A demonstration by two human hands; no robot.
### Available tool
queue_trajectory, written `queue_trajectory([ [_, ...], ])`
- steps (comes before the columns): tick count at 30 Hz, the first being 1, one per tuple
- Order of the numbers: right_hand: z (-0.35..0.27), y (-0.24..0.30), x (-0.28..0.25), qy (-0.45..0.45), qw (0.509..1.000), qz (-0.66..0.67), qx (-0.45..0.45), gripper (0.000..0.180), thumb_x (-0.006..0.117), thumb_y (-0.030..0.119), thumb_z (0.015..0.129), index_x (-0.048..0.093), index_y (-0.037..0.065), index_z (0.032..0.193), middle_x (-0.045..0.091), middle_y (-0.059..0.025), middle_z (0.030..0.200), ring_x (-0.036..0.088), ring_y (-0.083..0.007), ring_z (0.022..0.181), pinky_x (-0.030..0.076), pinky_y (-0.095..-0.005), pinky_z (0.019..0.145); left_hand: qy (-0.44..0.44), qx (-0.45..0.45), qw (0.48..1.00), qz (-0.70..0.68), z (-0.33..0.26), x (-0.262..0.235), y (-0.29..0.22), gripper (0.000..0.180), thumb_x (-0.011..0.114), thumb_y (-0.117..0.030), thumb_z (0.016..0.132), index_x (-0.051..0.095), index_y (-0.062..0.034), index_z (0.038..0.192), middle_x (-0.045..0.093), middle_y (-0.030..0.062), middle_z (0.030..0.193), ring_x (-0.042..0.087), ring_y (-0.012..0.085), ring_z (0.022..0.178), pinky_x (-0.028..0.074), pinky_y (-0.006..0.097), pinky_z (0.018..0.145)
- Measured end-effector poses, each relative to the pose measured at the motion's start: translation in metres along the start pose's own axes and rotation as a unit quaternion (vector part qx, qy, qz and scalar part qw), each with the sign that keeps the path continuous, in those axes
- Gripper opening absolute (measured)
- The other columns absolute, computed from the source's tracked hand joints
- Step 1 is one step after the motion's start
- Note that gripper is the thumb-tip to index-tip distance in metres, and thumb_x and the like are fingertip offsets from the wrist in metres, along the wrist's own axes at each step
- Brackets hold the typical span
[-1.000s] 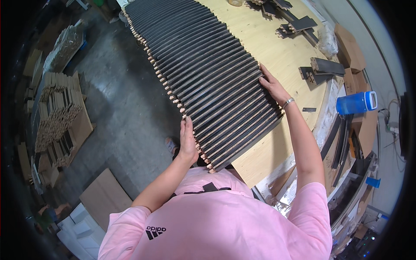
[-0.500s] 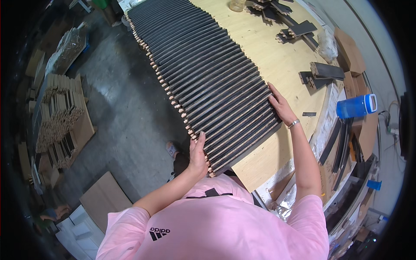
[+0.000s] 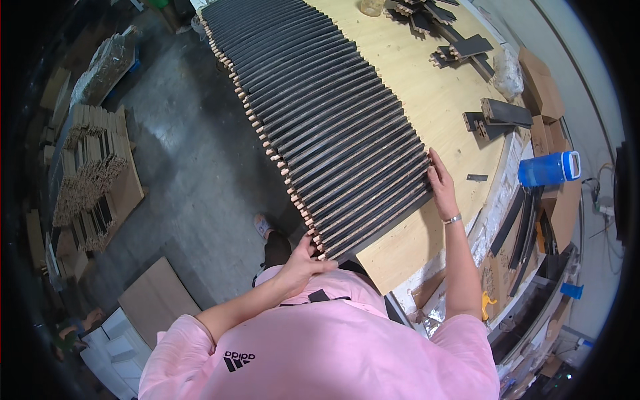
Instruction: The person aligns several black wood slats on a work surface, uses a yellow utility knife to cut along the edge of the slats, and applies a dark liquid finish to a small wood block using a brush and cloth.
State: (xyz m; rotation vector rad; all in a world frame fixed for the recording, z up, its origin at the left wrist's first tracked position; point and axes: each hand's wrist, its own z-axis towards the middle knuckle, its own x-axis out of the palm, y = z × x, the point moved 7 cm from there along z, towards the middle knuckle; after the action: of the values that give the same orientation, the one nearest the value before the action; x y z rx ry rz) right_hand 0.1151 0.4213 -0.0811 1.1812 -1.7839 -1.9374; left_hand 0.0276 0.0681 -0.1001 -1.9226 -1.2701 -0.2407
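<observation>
A long row of dark slats (image 3: 333,133) lies side by side on the table, with pale wooden dowel pegs (image 3: 285,172) jutting from their left ends. At the near left corner of the row is my left hand (image 3: 299,270). Its fingertips touch the peg ends, and its thumb is spread away toward the nearest slat. My right hand (image 3: 443,190) rests against the right ends of the near slats, fingers stretched out and the thumb a little apart. Neither hand is wrapped around a slat.
Loose dark slats (image 3: 471,45) lie piled at the far right of the pale tabletop (image 3: 393,257), near a jar (image 3: 371,7). A blue bottle (image 3: 548,169) and cardboard boxes (image 3: 539,83) line the right side. Stacked slats (image 3: 90,170) stand on the left.
My left hand has slid nearer to me, down to the row's near corner, its thumb coming off the slat tops. My right hand has shifted slightly nearer along the right ends.
</observation>
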Motion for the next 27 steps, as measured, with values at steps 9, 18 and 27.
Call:
queue_trajectory([
  [9,0.000,-0.004,0.001,-0.070,0.996,0.061,-0.013,0.045,0.061,0.017,0.094,0.052,0.001,0.135,0.060,-0.0066,0.124,0.054,-0.0108,0.102,0.043,-0.0242,0.091,0.040,-0.023,0.997,0.068,0.014,0.015,0.004,0.060,0.057,0.019,0.080,0.040,-0.0033,0.133,0.060,0.0102,0.120,0.064,0.0230,0.104,0.056,0.038,0.090],
  [18,0.009,-0.001,-0.005,-0.069,0.993,0.091,-0.027,0.043,0.063,0.022,0.094,0.056,0.002,0.131,0.062,-0.0025,0.110,0.054,-0.0063,0.086,0.047,-0.0205,0.077,0.021,0.014,0.984,0.178,0.013,0.012,-0.003,0.057,0.069,0.010,0.078,0.041,-0.0025,0.126,0.063,0.0075,0.108,0.066,0.0174,0.083,0.056,0.026,0.071],
  [27,0.032,0.025,-0.014,-0.054,0.997,0.024,-0.052,0.052,0.061,0.029,0.095,0.049,0.003,0.138,0.061,-0.0079,0.126,0.059,-0.0126,0.099,0.046,-0.0255,0.089,0.081,0.050,0.988,0.119,0.007,-0.008,-0.009,0.067,0.069,-0.002,0.084,0.034,-0.0042,0.141,0.053,0.0038,0.126,0.055,0.0136,0.113,0.050,0.030,0.088],
])
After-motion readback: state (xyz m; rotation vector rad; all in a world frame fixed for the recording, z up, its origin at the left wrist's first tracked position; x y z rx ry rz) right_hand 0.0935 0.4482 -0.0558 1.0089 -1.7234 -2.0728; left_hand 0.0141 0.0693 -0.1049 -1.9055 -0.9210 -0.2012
